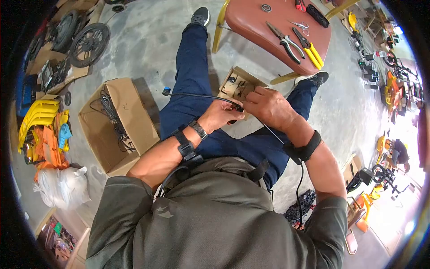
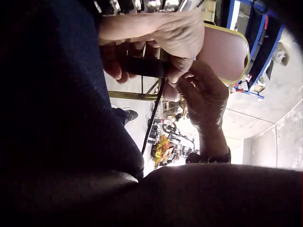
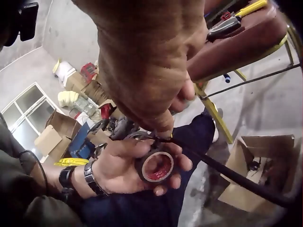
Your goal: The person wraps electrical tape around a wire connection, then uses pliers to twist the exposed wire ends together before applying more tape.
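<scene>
My left hand holds a roll of black tape, its pale core ring and reddish inside facing the right wrist camera. A black cable runs across by the left fingers, with a blue connector at its free end, over the left thigh. Close against the left fingertips, my right hand pinches the cable between thumb and finger, beside the roll. A small yellow bit shows on the cable right at those fingertips in the right wrist view. From there the cable stretches away past the right hand.
A small open carton with little parts stands between the legs. To the left, a larger cardboard box holds black cables. Ahead, a brown chair seat carries pliers, yellow-handled cutters, scissors and a metal ring.
</scene>
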Action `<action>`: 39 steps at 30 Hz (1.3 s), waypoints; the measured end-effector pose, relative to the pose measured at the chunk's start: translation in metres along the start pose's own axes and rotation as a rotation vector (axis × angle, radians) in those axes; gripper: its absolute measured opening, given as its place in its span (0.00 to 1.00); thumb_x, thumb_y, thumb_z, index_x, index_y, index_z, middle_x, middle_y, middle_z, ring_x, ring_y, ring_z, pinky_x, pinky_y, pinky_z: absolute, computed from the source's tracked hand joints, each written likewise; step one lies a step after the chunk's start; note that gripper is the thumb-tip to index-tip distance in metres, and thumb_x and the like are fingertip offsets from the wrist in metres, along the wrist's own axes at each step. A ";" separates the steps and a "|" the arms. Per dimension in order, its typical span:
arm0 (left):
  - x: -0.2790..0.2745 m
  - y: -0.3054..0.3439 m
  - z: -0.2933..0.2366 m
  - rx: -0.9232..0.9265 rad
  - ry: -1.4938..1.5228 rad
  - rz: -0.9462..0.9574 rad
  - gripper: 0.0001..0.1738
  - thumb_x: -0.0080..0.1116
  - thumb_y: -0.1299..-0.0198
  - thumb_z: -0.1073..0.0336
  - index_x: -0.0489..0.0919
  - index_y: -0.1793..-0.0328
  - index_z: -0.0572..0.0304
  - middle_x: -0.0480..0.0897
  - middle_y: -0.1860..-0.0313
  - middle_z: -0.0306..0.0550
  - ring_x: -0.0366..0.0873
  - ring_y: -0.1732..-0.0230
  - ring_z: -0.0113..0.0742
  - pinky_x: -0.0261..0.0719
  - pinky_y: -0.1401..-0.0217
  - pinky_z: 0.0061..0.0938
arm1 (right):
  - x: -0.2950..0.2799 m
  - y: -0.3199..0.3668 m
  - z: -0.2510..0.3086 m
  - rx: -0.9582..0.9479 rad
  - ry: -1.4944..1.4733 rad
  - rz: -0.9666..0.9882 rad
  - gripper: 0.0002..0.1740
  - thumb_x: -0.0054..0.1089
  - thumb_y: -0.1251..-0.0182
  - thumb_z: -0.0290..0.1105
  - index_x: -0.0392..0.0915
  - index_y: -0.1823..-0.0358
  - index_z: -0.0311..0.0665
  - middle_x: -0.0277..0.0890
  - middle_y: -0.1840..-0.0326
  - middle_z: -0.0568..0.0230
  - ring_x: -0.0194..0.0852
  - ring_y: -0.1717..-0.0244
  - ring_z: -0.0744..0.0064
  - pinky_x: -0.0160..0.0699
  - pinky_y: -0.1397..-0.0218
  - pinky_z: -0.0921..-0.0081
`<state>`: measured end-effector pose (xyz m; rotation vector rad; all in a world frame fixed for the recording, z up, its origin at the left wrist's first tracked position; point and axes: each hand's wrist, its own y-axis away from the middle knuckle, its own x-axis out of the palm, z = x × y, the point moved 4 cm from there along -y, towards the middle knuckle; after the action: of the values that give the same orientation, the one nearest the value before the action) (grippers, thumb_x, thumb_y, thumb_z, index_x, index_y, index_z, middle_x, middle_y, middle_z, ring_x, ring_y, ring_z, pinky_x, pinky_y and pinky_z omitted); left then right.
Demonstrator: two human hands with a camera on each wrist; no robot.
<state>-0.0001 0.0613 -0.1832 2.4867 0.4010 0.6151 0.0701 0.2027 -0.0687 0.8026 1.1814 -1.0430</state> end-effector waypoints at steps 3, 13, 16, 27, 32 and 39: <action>0.001 0.002 -0.003 -0.009 0.006 -0.036 0.10 0.70 0.39 0.70 0.85 0.52 0.59 0.86 0.64 0.34 0.80 0.66 0.21 0.76 0.66 0.20 | 0.001 -0.002 0.000 -0.003 0.014 0.037 0.08 0.62 0.47 0.36 0.80 0.66 0.44 0.76 0.65 0.69 0.77 0.56 0.65 0.82 0.55 0.69; 0.002 -0.001 0.000 0.134 0.023 -0.061 0.11 0.72 0.40 0.72 0.85 0.52 0.63 0.79 0.70 0.29 0.74 0.69 0.17 0.72 0.68 0.17 | 0.018 -0.012 -0.002 0.515 -0.190 0.211 0.14 0.59 0.39 0.39 0.85 0.70 0.37 0.84 0.66 0.47 0.85 0.61 0.45 0.83 0.56 0.54; -0.004 -0.007 0.002 0.094 -0.266 -0.099 0.08 0.72 0.41 0.72 0.85 0.57 0.63 0.76 0.73 0.27 0.71 0.71 0.16 0.70 0.69 0.17 | 0.033 -0.010 -0.008 0.742 -0.246 0.187 0.17 0.57 0.36 0.43 0.85 0.69 0.37 0.84 0.68 0.46 0.85 0.62 0.43 0.83 0.55 0.52; 0.002 0.005 -0.012 0.117 -0.087 -0.081 0.14 0.72 0.40 0.72 0.83 0.49 0.63 0.77 0.71 0.27 0.69 0.71 0.14 0.68 0.68 0.15 | 0.010 0.038 0.000 0.560 -0.350 -0.257 0.17 0.63 0.42 0.25 0.80 0.50 0.43 0.76 0.64 0.57 0.81 0.58 0.51 0.82 0.56 0.57; 0.001 -0.001 -0.004 0.071 -0.060 -0.042 0.17 0.70 0.39 0.72 0.81 0.44 0.64 0.86 0.61 0.33 0.74 0.66 0.17 0.72 0.62 0.17 | 0.009 0.029 0.008 0.339 -0.176 -0.199 0.20 0.60 0.43 0.26 0.80 0.47 0.47 0.74 0.62 0.62 0.81 0.58 0.57 0.83 0.57 0.62; -0.004 -0.004 0.008 0.067 -0.029 -0.053 0.15 0.69 0.38 0.72 0.83 0.46 0.66 0.85 0.62 0.33 0.76 0.65 0.18 0.74 0.60 0.18 | 0.023 0.014 0.001 0.106 -0.041 -0.126 0.14 0.59 0.42 0.32 0.81 0.53 0.47 0.74 0.63 0.67 0.79 0.59 0.64 0.83 0.58 0.67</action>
<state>-0.0005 0.0592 -0.1926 2.5369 0.4826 0.5514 0.0847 0.2012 -0.0910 0.7929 1.1610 -1.2292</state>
